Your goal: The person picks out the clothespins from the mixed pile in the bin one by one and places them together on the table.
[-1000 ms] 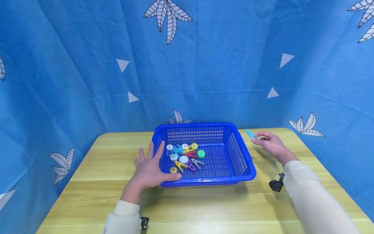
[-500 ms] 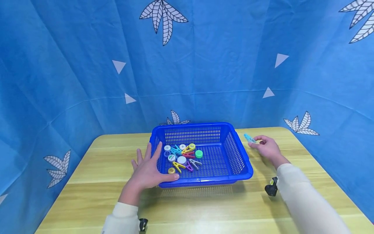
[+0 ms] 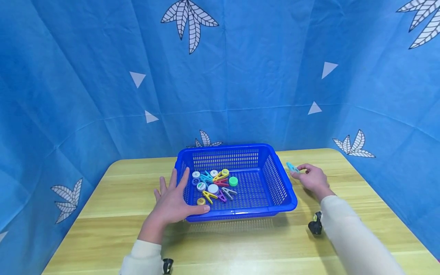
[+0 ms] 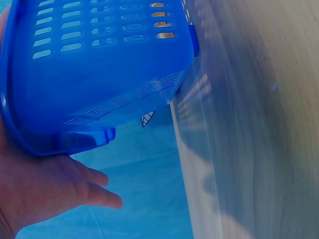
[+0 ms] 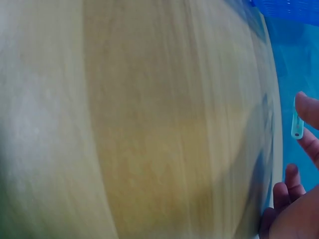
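Note:
A blue plastic basket (image 3: 240, 211) stands on the table with bottle caps and clothespins lying in its left part. My left hand (image 3: 171, 204) rests on the basket's near left corner, fingers spread and straight, thumb along the front rim. In the left wrist view, the left hand (image 4: 45, 186) lies against the rim with two fingers extended past it. To the right of the basket, my right hand (image 3: 313, 178) pinches a light blue clothespin (image 3: 291, 167) above the table. The right wrist view shows that clothespin (image 5: 297, 124) between thumb and finger, the other fingers curled.
Inside the basket are a green cap (image 3: 233, 181), a white cap (image 3: 213, 189), a yellow clothespin (image 3: 209, 196), a grey clothespin (image 3: 229, 192) and several others. The wooden table (image 3: 113, 206) surrounds it. A blue patterned curtain (image 3: 240, 76) hangs behind the table.
My right hand has lowered toward the table and moved slightly nearer, still pinching the light blue clothespin. The left hand stays on the basket corner. The head view has shifted a little.

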Demonstrator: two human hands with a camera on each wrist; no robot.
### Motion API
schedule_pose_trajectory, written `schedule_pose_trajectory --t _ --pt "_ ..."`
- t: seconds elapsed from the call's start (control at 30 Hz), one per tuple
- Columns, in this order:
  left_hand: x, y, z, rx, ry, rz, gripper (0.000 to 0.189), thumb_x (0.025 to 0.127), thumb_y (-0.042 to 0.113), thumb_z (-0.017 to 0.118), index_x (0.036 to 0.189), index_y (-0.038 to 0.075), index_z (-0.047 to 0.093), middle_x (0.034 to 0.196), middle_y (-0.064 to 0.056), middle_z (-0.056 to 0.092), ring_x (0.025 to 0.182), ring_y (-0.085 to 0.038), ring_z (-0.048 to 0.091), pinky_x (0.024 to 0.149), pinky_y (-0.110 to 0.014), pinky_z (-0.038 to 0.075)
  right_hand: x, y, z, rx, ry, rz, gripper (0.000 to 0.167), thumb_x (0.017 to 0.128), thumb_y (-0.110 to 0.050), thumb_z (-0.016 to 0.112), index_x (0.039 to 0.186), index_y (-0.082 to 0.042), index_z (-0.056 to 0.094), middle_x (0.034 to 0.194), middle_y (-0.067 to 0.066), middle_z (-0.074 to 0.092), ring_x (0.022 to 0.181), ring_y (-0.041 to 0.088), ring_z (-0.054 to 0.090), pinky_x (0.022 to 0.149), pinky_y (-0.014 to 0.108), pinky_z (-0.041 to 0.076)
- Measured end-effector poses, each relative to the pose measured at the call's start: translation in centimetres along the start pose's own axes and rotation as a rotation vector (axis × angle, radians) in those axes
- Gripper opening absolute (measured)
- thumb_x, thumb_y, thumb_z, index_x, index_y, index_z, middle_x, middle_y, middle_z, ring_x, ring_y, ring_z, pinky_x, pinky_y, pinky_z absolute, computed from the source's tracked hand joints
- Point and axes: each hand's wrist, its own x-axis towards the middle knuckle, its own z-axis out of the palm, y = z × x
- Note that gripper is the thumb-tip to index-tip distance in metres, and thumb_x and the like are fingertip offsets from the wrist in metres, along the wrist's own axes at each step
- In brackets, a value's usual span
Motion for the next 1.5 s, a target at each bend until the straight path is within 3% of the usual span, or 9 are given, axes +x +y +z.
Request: schedule_pose_trajectory --t 0.23,0.57,1.0,1.3,1.5 --pt "-0.3 0.1 -0.2 -0.013 0.007 0.003 0.138 0.057 0.084 0.074 0.163 0.026 0.007 0.165 -0.018 -0.009 0.140 -0.053 -0.023 0.101 -0.077 -0.011 0.0 0.3 0.9 -0.115 0.066 0.009 0.053 0.090 -0.057 0.064 0.120 -0.013 0.063 0.130 0.027 0.052 0.112 0.050 0.044 0.085 0.060 0.033" --pt "-0.6 -0.1 -0.5 -0.014 0.009 -0.008 0.138 0.058 0.084 0.074 0.162 0.028 0.004 0.165 -0.018 -0.011 0.140 -0.053 -0.024 0.101 -0.077 -0.010 -0.1 -0.4 1.9 -0.126 0.142 0.009 0.055 0.089 -0.057 0.066 0.121 -0.011 0.063 0.128 0.030 0.042 0.115 0.051 0.035 0.089 0.066 0.026" --pt "-0.5 -0.1 -0.5 -0.009 0.019 -0.009 0.138 0.058 0.083 0.074 0.162 0.027 0.005 0.165 -0.019 -0.009 0.140 -0.053 -0.023 0.101 -0.078 -0.008 0.3 -0.4 2.2 -0.179 0.168 0.021 0.056 0.086 -0.058 0.068 0.118 -0.012 0.064 0.126 0.029 0.044 0.114 0.050 0.036 0.088 0.064 0.029" --pt "-0.1 -0.3 -0.1 -0.014 0.017 0.002 0.138 0.057 0.084 0.074 0.162 0.028 0.004 0.165 -0.018 -0.011 0.140 -0.053 -0.023 0.102 -0.078 -0.008 -0.1 0.1 1.4 -0.105 0.150 -0.008 0.067 0.086 -0.062 0.067 0.126 -0.008 0.062 0.126 0.028 0.048 0.115 0.048 0.041 0.088 0.061 0.034" --pt "0.1 -0.3 0.2 -0.008 0.016 0.014 0.138 0.057 0.084 0.074 0.163 0.026 0.007 0.165 -0.019 -0.008 0.140 -0.055 -0.021 0.101 -0.079 -0.008 -0.3 0.4 0.4 0.030 0.184 -0.023 0.065 0.087 -0.057 0.070 0.125 -0.005 0.063 0.130 0.028 0.047 0.119 0.044 0.041 0.093 0.055 0.038"
